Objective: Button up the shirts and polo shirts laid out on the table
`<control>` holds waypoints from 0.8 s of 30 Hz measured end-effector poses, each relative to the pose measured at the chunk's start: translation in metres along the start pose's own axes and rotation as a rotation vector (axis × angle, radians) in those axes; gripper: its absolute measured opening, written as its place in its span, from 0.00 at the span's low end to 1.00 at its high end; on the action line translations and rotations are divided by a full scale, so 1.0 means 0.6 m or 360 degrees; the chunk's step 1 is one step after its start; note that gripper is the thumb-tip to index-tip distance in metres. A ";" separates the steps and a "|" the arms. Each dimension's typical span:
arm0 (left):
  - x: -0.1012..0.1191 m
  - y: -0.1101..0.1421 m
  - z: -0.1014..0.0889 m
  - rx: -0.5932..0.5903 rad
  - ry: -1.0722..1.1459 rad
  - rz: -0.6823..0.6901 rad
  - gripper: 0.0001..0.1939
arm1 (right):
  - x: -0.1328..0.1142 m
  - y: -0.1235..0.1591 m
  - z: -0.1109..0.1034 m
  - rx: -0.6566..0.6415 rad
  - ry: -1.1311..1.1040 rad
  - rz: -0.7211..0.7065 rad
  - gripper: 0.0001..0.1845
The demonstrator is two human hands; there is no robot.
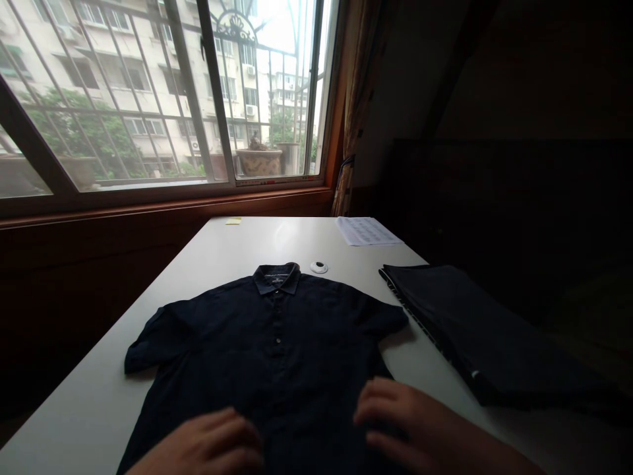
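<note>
A dark navy short-sleeved shirt (277,340) lies face up and spread out on the white table (188,270). Its collar points toward the window, and small buttons run down the front. My left hand (210,442) is over the lower left part of the shirt, fingers loosely bent and somewhat blurred, with no cloth visible in them. Near the shirt's right side, my right hand (400,419) has its thumb and fingers apart and nothing between them. Whether either hand touches the cloth I cannot tell. The shirt's hem is out of view.
Dark folded cloth (475,330) lies along the table's right edge. A small round white object with a dark centre (319,266) sits just past the collar. Printed paper (368,231) and a yellow note (233,221) lie at the far end, below a barred window (163,99).
</note>
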State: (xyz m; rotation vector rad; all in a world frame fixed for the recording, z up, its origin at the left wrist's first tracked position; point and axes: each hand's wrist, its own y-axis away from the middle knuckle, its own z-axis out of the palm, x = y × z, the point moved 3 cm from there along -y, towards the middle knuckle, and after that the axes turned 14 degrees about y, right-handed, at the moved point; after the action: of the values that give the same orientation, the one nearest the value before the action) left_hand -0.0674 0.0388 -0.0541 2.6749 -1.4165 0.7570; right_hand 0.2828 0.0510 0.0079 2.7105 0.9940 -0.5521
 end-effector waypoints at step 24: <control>-0.319 -0.105 -0.091 0.0261 -0.0364 -0.1259 0.32 | 0.356 -0.174 -0.052 0.0363 0.0735 0.0986 0.29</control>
State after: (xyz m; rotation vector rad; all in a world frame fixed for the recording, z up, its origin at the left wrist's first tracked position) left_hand -0.1302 0.2372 -0.0745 3.1252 -0.2136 0.5026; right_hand 0.3734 0.2632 -0.0577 3.1948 0.1116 0.0870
